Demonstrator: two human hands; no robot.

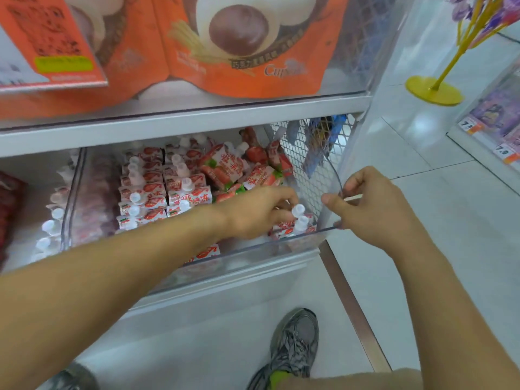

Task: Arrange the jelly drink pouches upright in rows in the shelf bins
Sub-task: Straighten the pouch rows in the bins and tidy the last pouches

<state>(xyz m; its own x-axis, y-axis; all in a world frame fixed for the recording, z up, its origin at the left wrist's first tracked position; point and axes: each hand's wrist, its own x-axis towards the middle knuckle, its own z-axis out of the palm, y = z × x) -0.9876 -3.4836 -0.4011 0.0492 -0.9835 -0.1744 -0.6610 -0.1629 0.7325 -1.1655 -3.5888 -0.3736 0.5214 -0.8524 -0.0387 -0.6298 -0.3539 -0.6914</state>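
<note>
**Both hands at the right end of the pouch bin**

Inside the clear shelf bin (253, 250), two rows of strawberry jelly drink pouches (143, 192) stand upright at the left, caps up. Behind and to the right of them, a loose heap of pouches (239, 170) lies tilted and flat. At the bin's front right corner stand two more upright pouches (295, 226), white caps showing. Just beside them, the left hand (259, 212) reaches down into the bin, its fingers curled and hidden among the pouches; whether they hold one I cannot tell. Over the right end wall, the right hand (371, 204) pinches the clear panel's top edge, thumb and fingers together on it, just beside the wire mesh side (306, 164).
</note>
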